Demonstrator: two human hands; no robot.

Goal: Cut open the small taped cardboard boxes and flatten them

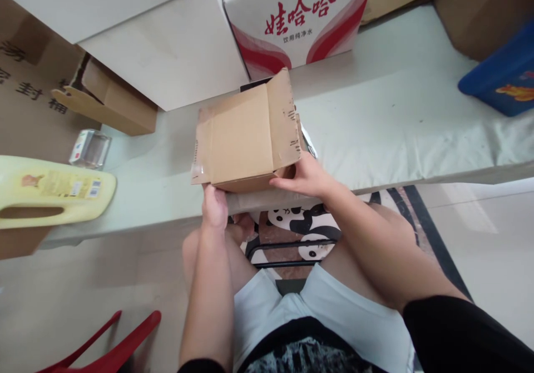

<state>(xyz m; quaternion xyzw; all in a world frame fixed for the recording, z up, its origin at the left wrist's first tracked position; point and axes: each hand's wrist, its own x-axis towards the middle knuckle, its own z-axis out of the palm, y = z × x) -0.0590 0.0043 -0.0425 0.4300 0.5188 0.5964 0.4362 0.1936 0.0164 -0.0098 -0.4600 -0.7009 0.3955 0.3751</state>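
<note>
A small brown cardboard box (240,134) sits at the front of the table, its flaps sticking outward at the left and right. At its near left corner is my left hand (214,205), closed on the edge, with most of its fingers hidden beneath. My right hand (307,175) grips the near right corner, thumb along the front face and the other fingers behind the side flap. Just past that hand, a shiny silver-white item (308,140) shows only partly. Something dark pokes out behind the box and cannot be made out.
On the table (400,117), a white and red carton (300,23) and a large white box (167,45) stand behind. To the left are an open brown box (120,103), a clear container (90,149) and a yellow jug (79,192). A blue bin (504,73) stands right.
</note>
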